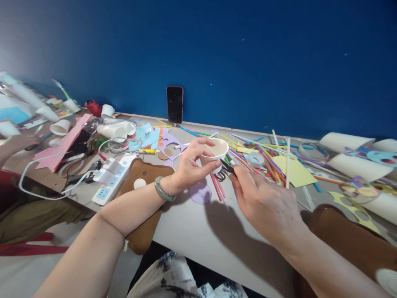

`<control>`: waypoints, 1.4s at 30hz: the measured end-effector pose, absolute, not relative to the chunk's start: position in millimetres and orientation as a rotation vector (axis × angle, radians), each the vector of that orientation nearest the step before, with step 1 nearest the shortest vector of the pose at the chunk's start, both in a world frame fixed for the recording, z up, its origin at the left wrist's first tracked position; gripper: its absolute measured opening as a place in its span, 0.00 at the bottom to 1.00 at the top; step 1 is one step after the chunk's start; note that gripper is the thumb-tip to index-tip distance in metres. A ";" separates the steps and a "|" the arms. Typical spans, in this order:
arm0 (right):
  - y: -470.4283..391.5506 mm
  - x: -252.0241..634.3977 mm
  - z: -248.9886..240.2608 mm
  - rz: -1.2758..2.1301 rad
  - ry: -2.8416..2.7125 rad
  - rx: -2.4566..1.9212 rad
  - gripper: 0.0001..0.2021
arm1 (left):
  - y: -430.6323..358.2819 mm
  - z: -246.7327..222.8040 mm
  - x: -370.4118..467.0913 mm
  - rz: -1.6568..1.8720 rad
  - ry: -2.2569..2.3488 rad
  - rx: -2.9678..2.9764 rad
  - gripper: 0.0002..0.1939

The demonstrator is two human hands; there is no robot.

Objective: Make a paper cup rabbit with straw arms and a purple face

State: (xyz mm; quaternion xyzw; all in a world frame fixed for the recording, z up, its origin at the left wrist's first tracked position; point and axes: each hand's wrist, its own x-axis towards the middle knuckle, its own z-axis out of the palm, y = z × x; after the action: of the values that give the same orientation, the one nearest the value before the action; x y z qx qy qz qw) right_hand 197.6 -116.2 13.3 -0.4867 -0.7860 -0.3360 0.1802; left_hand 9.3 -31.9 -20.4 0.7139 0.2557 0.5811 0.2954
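The cup (pixel 217 148) was in the left hand (pixel 194 165), held up over the table (pixel 186 227) in front of the person, its mouth upward and leaning a little. The left fingers and thumb were closed on it near the rim. The right hand (pixel 266 200) was clamped on a dark tool (pixel 228 167), whose tip was close to the cup's side; whether it touched could not be told, and the tool's kind was unclear. The cup looked like thin paper, so it would be very light, stiffest at its rolled rim and soft lower down, where a hard squeeze or push would dent it. It did not look slippery or brittle. The best hold seemed to be just under the rim, fingers spread lightly around the wall, clear of the tool's tip. Below the cup lay a purple disc (pixel 200 193) and pink sticks (pixel 216 188), with a roll of tape (pixel 250 162) farther to the right. A phone (pixel 175 104) stood against the blue wall (pixel 248 74), and a power strip (pixel 104 194) lay to the left.
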 end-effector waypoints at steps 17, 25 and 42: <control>-101.2 201.0 18.0 0.397 -2.101 -1.426 0.15 | -31.9 -24.4 7.5 1.709 0.761 2.287 0.06; -104.9 196.0 3.2 -0.417 -2.227 -1.435 0.15 | -30.4 -25.9 7.2 1.699 0.753 2.271 0.05; -98.1 193.3 0.2 -0.057 -2.118 -1.425 0.17 | -29.9 -26.4 9.7 1.814 0.764 2.332 0.05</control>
State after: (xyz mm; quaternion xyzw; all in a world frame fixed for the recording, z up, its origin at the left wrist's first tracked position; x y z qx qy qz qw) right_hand 193.3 -98.1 0.2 -0.5339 -0.7940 -0.0215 0.2898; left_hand 9.7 -29.9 -26.4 0.7635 0.2501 0.5938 0.0448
